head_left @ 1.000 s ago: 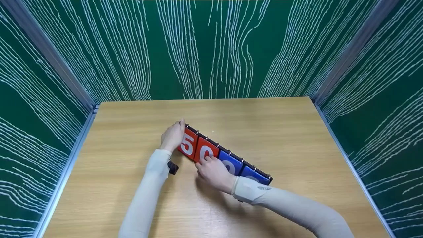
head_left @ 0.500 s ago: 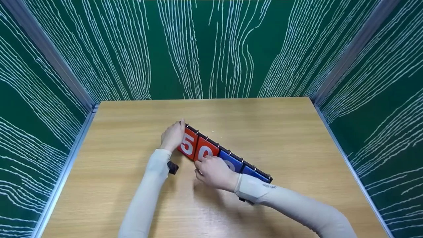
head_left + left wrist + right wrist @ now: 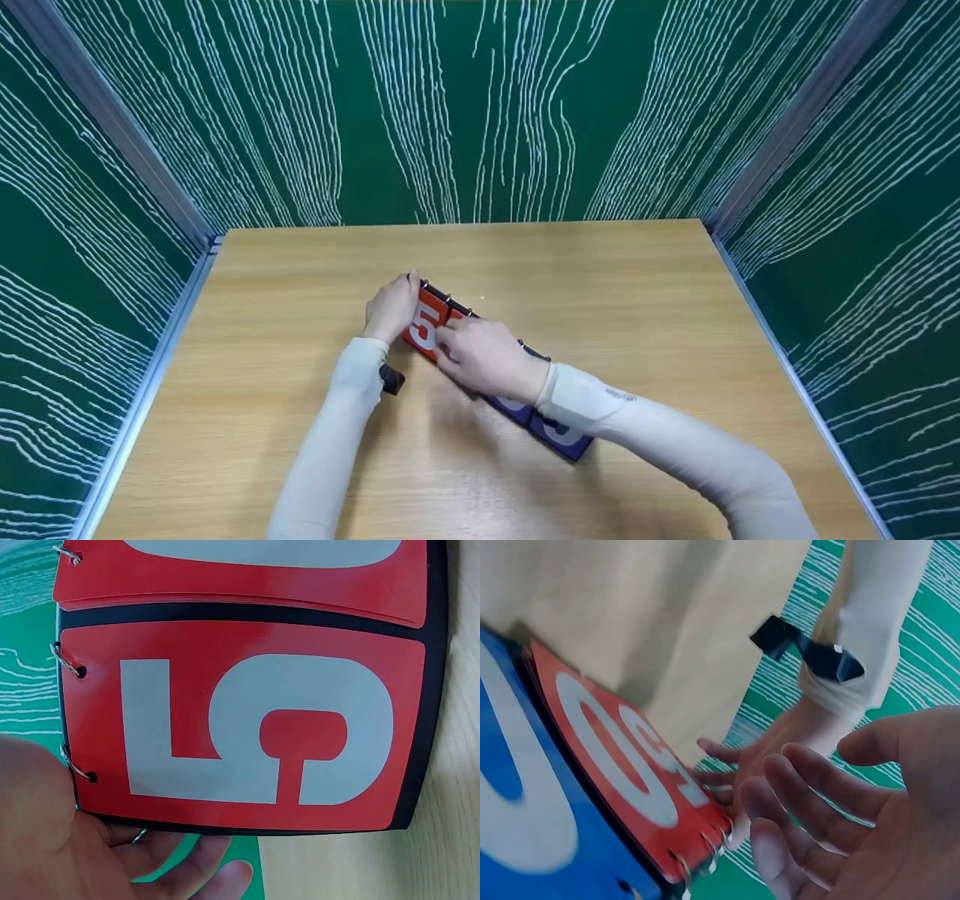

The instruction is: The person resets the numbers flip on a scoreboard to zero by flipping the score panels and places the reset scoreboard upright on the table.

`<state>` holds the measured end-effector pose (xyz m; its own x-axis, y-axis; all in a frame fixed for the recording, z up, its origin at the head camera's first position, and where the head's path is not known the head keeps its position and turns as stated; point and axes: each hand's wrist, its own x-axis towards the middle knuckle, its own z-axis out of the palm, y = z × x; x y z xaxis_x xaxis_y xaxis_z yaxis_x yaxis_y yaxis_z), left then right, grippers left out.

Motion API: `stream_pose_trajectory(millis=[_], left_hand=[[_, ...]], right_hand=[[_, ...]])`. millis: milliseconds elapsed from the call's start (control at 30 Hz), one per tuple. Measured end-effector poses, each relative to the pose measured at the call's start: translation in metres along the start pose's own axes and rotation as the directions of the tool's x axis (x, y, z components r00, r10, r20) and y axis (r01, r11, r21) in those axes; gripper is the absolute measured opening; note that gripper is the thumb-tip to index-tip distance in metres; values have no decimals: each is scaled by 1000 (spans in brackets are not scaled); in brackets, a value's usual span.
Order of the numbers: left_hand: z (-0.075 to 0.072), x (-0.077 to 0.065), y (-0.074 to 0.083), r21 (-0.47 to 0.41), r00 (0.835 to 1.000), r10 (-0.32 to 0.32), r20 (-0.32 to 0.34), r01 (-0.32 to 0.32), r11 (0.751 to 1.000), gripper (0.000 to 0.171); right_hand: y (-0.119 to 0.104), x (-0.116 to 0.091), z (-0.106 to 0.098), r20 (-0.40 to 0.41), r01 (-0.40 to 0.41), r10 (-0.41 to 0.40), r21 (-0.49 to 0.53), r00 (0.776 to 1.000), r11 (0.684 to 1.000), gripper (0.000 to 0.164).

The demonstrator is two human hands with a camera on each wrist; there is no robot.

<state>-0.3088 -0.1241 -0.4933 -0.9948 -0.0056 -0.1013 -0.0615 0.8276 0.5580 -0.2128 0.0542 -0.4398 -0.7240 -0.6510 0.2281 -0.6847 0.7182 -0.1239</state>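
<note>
A flip scoreboard lies slantwise across the middle of the table, its ringed edge away from me. It bears red cards, with a white 5 on the outer card, and blue cards whose digits are partly covered. My left hand grips its left end at the ringed edge; in the left wrist view some fingers pass behind the board. Above the second red card, which shows a 0, my right hand hovers. Its fingers are loosely bent and pinch nothing in the right wrist view.
The wooden table extends around the board. Green walls with white wavy lines stand at the back and both sides. A black wrist device hangs from the left sleeve.
My right hand has moved up and slightly right, covering the red 0 in the head view. The lower part of the blue cards now shows below my forearm. The left hand stays in place.
</note>
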Motion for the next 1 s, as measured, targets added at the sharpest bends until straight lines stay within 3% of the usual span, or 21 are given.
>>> stream_pose_trajectory(millis=[200, 467, 700, 1000], left_hand=[[-1, 2, -1, -5, 1000, -13, 8, 13, 1000, 71], [2, 5, 0, 0, 999, -40, 28, 40, 999, 70], [0, 5, 1, 7, 999, -25, 25, 25, 1000, 72], [3, 3, -2, 3, 1000, 2, -8, -1, 1000, 71]], right_hand=[[8, 18, -13, 40, -49, 48, 24, 998, 999, 19], [29, 42, -27, 83, -146, 136, 138, 987, 980, 20], [51, 68, -34, 139, -246, 214, 286, 967, 926, 22], [87, 91, -19, 275, -318, 209, 448, 938, 836, 25]])
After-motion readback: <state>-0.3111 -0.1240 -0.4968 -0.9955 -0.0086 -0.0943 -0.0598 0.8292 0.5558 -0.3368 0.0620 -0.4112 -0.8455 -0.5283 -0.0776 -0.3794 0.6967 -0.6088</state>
